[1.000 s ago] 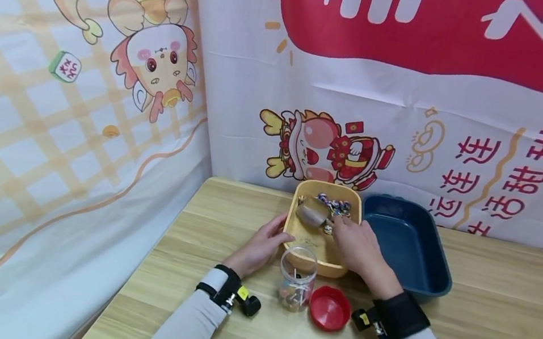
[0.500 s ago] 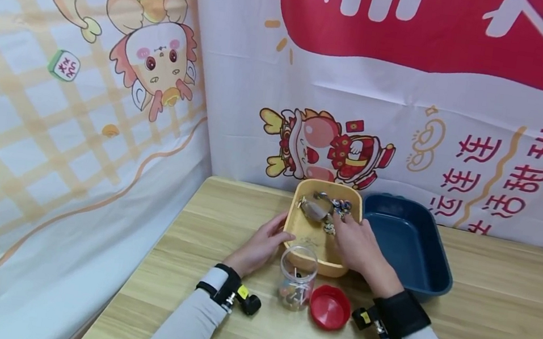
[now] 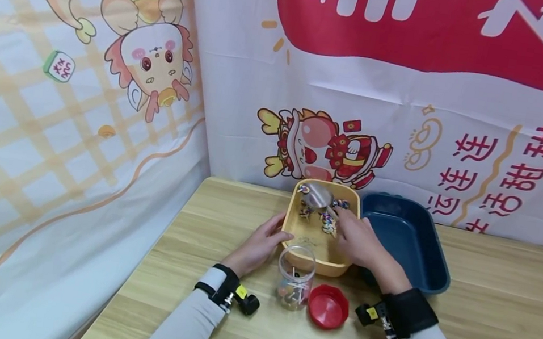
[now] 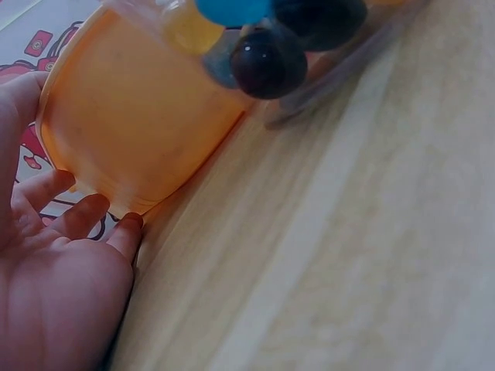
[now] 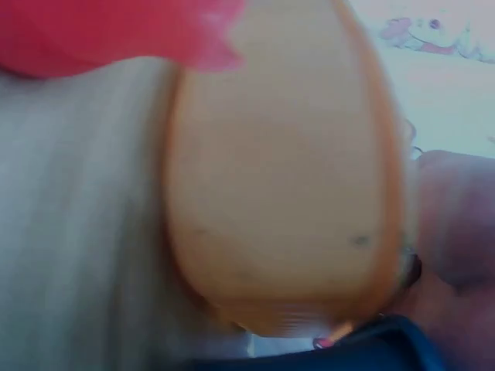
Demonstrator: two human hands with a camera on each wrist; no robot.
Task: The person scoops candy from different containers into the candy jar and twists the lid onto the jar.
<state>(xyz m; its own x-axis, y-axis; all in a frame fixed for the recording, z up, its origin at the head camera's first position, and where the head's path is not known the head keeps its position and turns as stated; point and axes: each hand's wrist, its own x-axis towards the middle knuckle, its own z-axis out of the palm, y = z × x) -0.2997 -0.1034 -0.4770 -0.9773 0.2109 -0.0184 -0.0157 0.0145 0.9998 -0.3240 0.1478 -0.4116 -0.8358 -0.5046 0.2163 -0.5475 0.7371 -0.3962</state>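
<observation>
A yellow tray (image 3: 300,232) stands at the back of the wooden table, with several small multicoloured wrapped pieces (image 3: 328,223) scattered inside. My left hand (image 3: 260,243) grips its left side, thumb at the rim and fingers against the outer wall (image 4: 147,116). Reaching over the right side, my right hand (image 3: 359,239) holds a metal scoop (image 3: 318,197) by the handle. The scoop's bowl is at the far part of the tray, among the pieces. The right wrist view is blurred; it shows the tray's outer wall (image 5: 278,178) and part of the hand (image 5: 456,224), with the scoop hidden.
A lidless clear jar (image 3: 294,290) of lollipops stands just in front of the tray. Beside it lies a red lid (image 3: 328,307). To the tray's right is a dark blue basin (image 3: 406,239). Printed cloth (image 3: 229,101) hangs behind and at the left.
The scoop has moved toward the tray's far side and turned, and the wrapped pieces are spread differently. My right hand has shifted slightly; my left hand keeps its hold on the tray.
</observation>
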